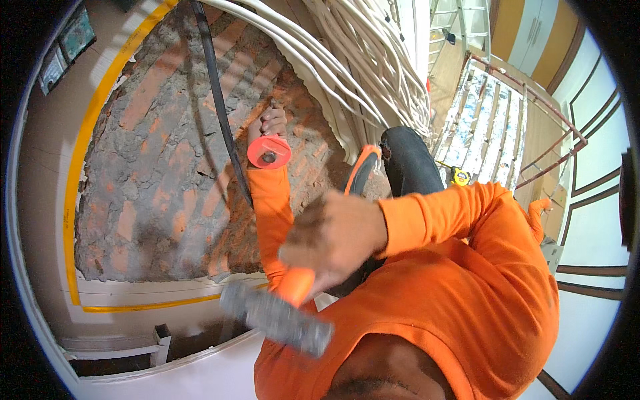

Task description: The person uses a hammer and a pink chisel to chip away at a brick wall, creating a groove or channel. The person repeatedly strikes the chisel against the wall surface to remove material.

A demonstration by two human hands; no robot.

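Note:
My left hand (pixel 270 122) grips a chisel with a round pink-red hand guard (pixel 269 151); its steel striking end points back toward me. The chisel's working end is mostly hidden by the fingers, close to the exposed brick and mortar wall (pixel 165 150). In my right hand (pixel 335 235), blurred by motion, is a club hammer with an orange handle (pixel 296 286) and a grey metal head (pixel 276 319). The hammer head is apart from the chisel, nearer my chest. A black flexible conduit (pixel 215 85) runs down beside the left hand and forearm.
Yellow tape (pixel 95 125) borders the bared wall. A thick bundle of white cables (pixel 370 55) hangs above my bent knee. At right are a yellow tape measure (pixel 460 176), a paint-spattered slatted platform (pixel 482 120), a ladder (pixel 465 30) and another orange sleeve with a hand (pixel 537 217).

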